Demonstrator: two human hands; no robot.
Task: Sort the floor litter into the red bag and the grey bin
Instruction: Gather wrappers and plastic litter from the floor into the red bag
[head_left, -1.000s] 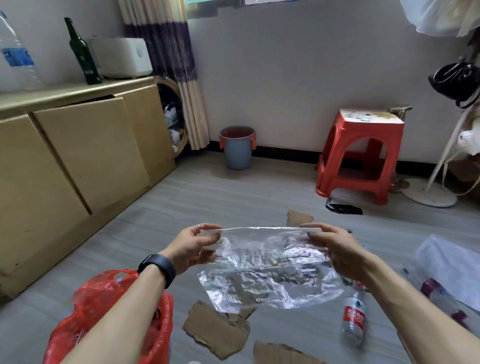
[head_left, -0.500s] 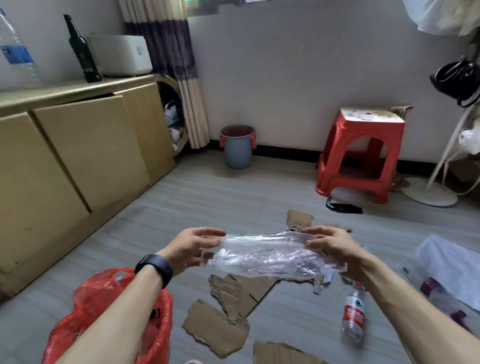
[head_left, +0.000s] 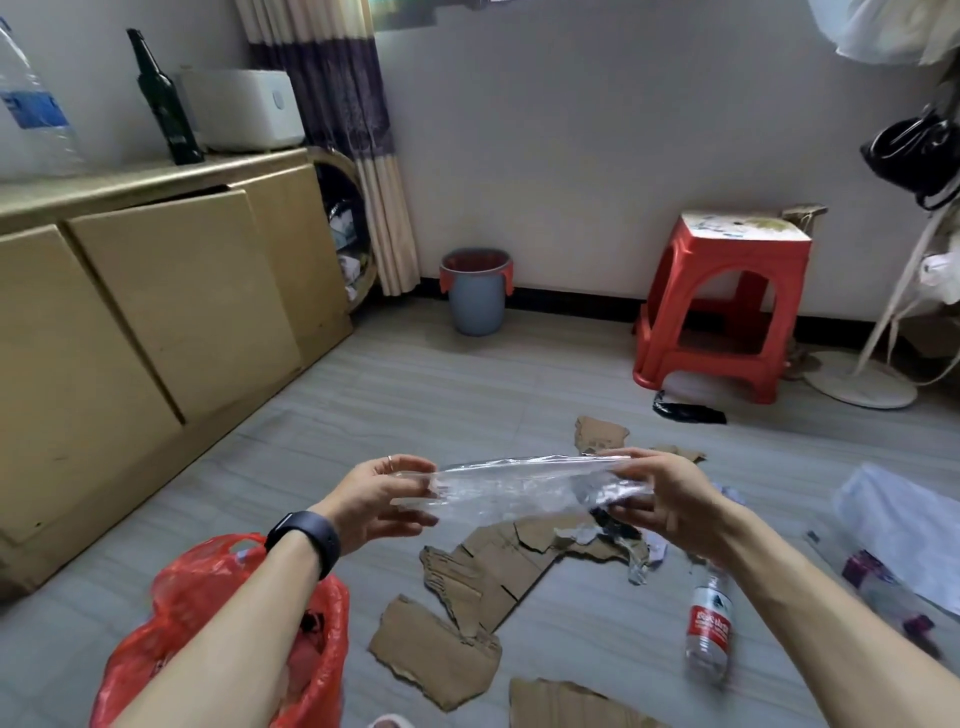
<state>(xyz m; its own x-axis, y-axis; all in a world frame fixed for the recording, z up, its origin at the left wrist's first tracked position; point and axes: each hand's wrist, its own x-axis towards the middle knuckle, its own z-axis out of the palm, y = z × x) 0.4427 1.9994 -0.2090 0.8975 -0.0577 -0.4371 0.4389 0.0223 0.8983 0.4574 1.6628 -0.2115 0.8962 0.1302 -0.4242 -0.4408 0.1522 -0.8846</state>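
Both left grip (head_left: 382, 501) and right grip (head_left: 662, 499) pinch a crinkly, glossy clear plastic film (head_left: 519, 486) taut.

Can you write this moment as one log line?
item: clear plastic bag | left hand: pinches one end | right hand: grips other end | red bag: below left forearm

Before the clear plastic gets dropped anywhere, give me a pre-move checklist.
1. Left hand grips the clear plastic: ok.
2. Right hand grips its other end: ok.
3. Plastic bundled small: not ok, stretched between both hands.
4. Red bag mouth open, under the left forearm: ok.
5. Grey bin upright by the far wall: ok.
6. Room left inside the bin: cannot tell.
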